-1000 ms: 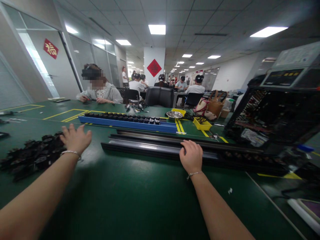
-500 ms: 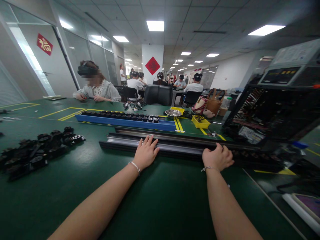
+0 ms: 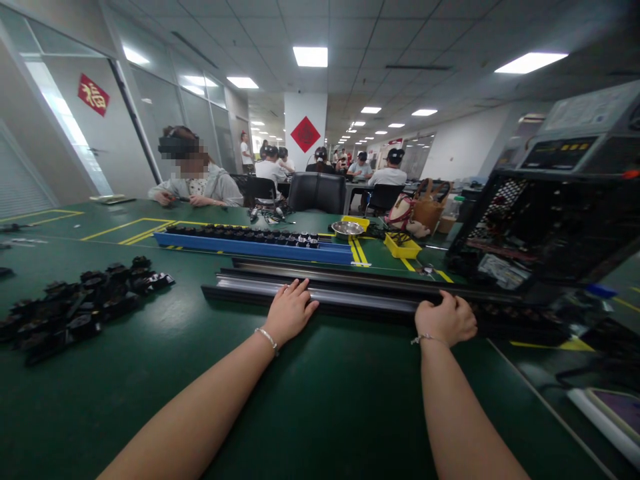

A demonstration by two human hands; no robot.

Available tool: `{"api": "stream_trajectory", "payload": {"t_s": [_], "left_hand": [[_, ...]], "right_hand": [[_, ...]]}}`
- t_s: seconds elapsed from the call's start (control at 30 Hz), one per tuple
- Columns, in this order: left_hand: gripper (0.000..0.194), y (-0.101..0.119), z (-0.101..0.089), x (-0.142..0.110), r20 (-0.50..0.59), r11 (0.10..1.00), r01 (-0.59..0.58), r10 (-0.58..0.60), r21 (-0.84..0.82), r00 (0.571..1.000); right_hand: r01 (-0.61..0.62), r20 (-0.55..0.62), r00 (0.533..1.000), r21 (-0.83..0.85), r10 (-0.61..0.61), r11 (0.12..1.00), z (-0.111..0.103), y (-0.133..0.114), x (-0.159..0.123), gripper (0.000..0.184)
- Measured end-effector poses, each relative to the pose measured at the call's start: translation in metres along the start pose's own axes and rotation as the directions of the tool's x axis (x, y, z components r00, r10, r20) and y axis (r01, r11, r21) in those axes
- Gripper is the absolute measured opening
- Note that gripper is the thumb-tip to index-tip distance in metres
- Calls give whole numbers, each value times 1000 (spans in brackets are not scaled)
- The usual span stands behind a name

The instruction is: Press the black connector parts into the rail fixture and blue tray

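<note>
While hands (image 3: 290, 312) touch rail (image 3: 360, 298), tray (image 3: 240, 249) (black parts (image 3: 230, 233))

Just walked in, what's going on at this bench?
A person has both bare hands at the near black rail on the green table. The left hand rests on it, fingers spread; the right hand is curled farther right, its grip unclear. A loose pile of black parts lies to the left. Beyond, a blue rail carries a row of black pieces. A co-worker sits across the table.
</note>
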State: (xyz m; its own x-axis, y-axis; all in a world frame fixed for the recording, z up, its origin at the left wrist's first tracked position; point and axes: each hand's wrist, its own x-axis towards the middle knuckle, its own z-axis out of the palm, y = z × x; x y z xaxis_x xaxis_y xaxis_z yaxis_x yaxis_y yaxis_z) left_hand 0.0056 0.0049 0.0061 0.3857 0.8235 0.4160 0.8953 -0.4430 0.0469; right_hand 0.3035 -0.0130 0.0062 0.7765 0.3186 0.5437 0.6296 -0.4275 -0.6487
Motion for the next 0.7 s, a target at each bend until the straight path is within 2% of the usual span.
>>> {"api": "stream_trajectory", "payload": {"t_s": [0.2,0.4,0.7], "left_hand": [[39,-1,1,-1,-27,1000,-2,1,-12,1000],[37,0,3,-2,-64,1000,7,-9,-21,998],[37,0,3,-2,-64,1000,8,-10,-18,998]], "right_hand": [[-90,65,994,-28,91,996,0,3,3,38],[-84,93,992,-31,86,996,-2,1,3,35],[-41,51,998,-22,42,999,0,2,2,35]]}}
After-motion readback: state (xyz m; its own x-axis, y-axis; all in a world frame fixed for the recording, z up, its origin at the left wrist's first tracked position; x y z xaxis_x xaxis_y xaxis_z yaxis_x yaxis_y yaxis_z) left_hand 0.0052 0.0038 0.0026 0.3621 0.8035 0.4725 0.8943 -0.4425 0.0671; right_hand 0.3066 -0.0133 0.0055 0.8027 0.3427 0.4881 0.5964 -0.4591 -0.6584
